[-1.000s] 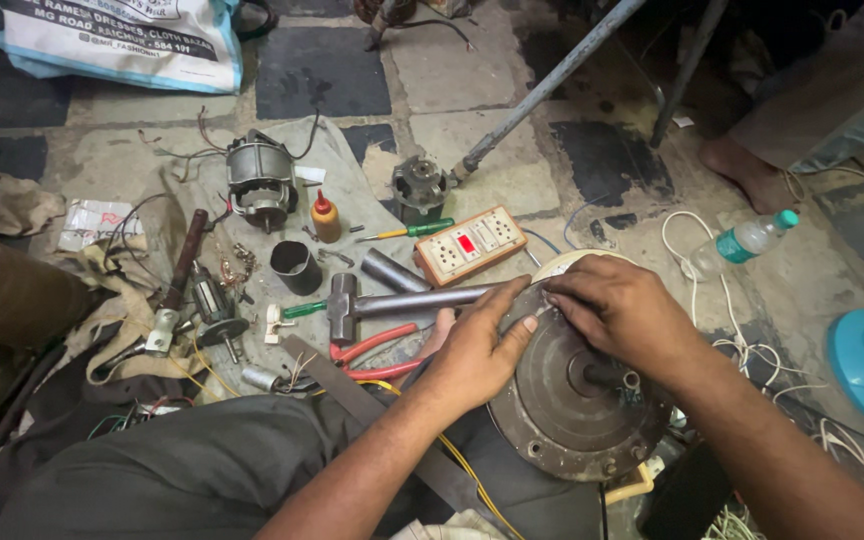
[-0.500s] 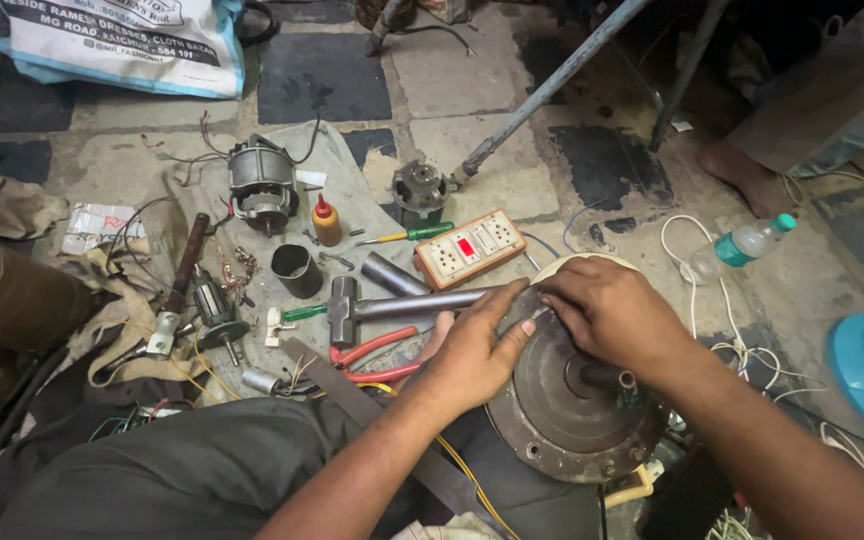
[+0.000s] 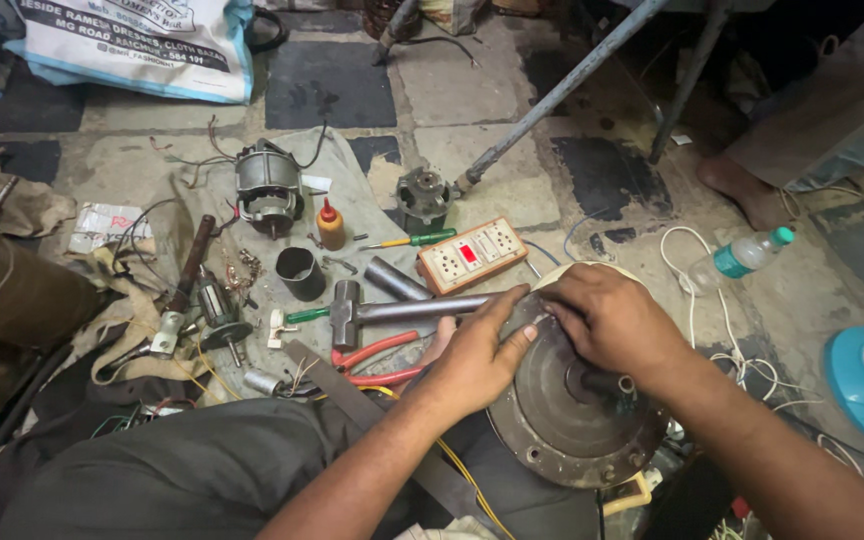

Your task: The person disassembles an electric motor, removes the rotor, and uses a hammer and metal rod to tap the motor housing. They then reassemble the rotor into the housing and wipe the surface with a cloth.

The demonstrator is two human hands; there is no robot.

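Head view shows a round, dark motor housing (image 3: 562, 420) lying on the floor at the near right, against the person's lap, with both hands on its far rim. The left hand (image 3: 477, 355) lies open with fingers pressed flat on the rim, and the right hand (image 3: 607, 320) curls over the top edge, fingers bent down onto the metal, gripping the rim. Just left lie a hammer (image 3: 392, 308) and red-handled pliers (image 3: 377, 360); farther off sit a switch-and-socket board (image 3: 472, 255), a small orange bottle (image 3: 330, 226) and a wound motor core (image 3: 268, 190).
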